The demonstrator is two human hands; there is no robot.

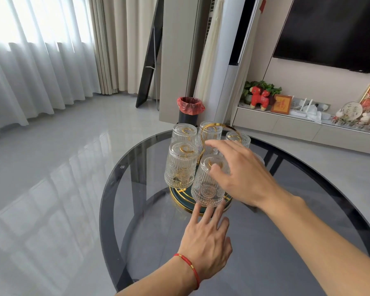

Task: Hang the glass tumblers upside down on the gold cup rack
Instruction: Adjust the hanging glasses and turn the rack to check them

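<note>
Round dark glass table; gold cup rack on it.

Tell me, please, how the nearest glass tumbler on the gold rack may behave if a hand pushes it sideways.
The nearest tumbler hangs tilted on a thin peg of the gold rack, so it would probably swing or slip off. Its ribbed glass looks rigid and breakable, likely easier to grip than smooth glass.

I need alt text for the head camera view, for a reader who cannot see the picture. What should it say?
Two bare hands reach to a gold cup rack on a round dark glass table, where ribbed glass tumblers hang upside down. The right hand touches the nearest tumbler with spread fingers; the left hand reaches flat toward the rack's base. Behind are curtains and a bin.
</note>
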